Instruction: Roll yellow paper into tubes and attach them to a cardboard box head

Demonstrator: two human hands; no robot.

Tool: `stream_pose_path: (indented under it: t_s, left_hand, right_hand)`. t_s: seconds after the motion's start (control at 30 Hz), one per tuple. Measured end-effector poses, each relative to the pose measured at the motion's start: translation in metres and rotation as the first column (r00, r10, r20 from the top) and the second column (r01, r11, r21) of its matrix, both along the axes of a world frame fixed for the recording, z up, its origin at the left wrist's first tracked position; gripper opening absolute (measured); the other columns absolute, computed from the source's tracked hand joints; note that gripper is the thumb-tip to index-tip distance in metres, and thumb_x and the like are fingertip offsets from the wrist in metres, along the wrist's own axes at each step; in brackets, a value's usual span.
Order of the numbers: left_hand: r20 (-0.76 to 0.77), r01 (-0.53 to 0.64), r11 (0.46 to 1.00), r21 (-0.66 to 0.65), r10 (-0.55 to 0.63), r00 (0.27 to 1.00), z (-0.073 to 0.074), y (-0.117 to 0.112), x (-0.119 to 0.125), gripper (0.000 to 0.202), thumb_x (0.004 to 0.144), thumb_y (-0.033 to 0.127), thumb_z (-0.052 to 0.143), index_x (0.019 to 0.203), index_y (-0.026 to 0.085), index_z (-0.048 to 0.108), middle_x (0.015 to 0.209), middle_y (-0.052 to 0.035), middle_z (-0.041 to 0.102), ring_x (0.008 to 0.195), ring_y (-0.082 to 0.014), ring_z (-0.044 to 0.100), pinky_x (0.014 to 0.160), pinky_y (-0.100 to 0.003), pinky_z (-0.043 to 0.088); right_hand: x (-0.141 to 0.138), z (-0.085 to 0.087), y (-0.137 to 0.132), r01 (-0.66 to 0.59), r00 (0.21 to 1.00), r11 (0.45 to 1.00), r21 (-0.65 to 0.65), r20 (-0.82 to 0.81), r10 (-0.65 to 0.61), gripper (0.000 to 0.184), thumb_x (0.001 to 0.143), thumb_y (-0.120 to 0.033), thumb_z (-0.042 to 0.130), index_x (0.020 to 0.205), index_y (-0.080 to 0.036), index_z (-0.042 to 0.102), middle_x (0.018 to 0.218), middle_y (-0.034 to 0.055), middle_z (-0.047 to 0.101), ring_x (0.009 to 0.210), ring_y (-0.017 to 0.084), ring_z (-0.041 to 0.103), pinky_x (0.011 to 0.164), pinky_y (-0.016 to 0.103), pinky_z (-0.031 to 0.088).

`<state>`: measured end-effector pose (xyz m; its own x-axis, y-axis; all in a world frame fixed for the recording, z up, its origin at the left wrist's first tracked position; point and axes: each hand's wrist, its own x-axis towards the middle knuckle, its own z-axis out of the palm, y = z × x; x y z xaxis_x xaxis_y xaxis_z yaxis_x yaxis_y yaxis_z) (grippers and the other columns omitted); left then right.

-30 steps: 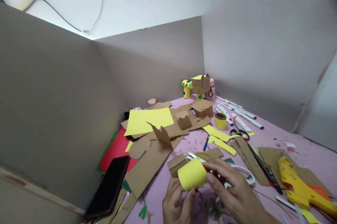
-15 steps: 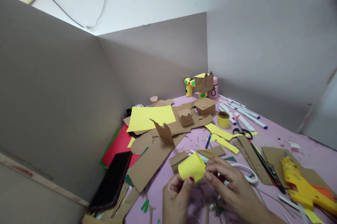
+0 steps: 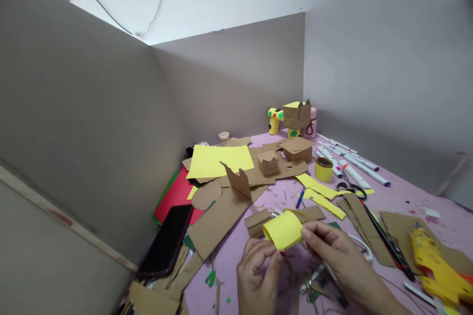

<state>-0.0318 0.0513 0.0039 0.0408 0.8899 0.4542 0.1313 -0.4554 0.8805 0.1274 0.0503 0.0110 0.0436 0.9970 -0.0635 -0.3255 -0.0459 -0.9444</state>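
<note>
A curled piece of yellow paper [image 3: 283, 229], bent into a loose tube, is held above the pink table [image 3: 229, 265]. My left hand [image 3: 258, 273] grips its lower left edge between thumb and fingers. At the right end, my right hand [image 3: 332, 248] pinches the paper between thumb and forefinger. Under and behind the hands lie a small cardboard piece [image 3: 258, 222] and a white cable [image 3: 364, 246]. To the right rests a yellow hot glue gun [image 3: 436, 265], nozzle pointing away from me.
A black phone [image 3: 166, 241] lies at left beside red paper [image 3: 173, 196]. Farther back are a yellow sheet [image 3: 220, 161], cardboard boxes [image 3: 297, 149], a yellow-wrapped ring [image 3: 323, 170], scissors [image 3: 353, 188] and several markers [image 3: 354, 173]. Grey partitions [image 3: 229, 78] enclose the table.
The yellow paper has turned, so its opening now faces left instead of right. My right hand has shifted onto its right edge. The whole view has swung slightly left.
</note>
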Motion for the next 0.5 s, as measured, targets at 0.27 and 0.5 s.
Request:
stream_pose_path:
  t_s: [0.27,0.5]
  left_hand:
    - [0.102,-0.152,0.974,0.170,0.136,0.985,0.006,-0.010,0.003,0.016,0.082,0.035,0.060,0.087,0.027,0.073,0.084,-0.0029,0.069,0.082,-0.0189,0.058,0.074,-0.028,0.044]
    - [0.414,0.028,0.910,-0.413,0.160,0.896,0.005,0.003,-0.003,0.035,0.076,0.050,0.063,0.092,0.020,0.071,0.089,-0.0061,0.068,0.082,-0.0191,0.059,0.073,-0.028,0.045]
  right_hand:
    - [0.003,-0.002,0.003,-0.120,0.950,0.968,-0.221,-0.309,0.047,0.034,0.055,-0.042,0.084,0.065,-0.016,0.065,0.052,-0.0043,0.055,0.045,0.005,0.042,0.043,0.013,0.033]
    - [0.007,0.013,-0.011,-0.351,0.878,0.922,-0.165,-0.399,0.262,0.018,0.059,-0.031,0.082,0.067,-0.020,0.070,0.056,-0.0008,0.056,0.048,0.010,0.047,0.048,0.023,0.043]
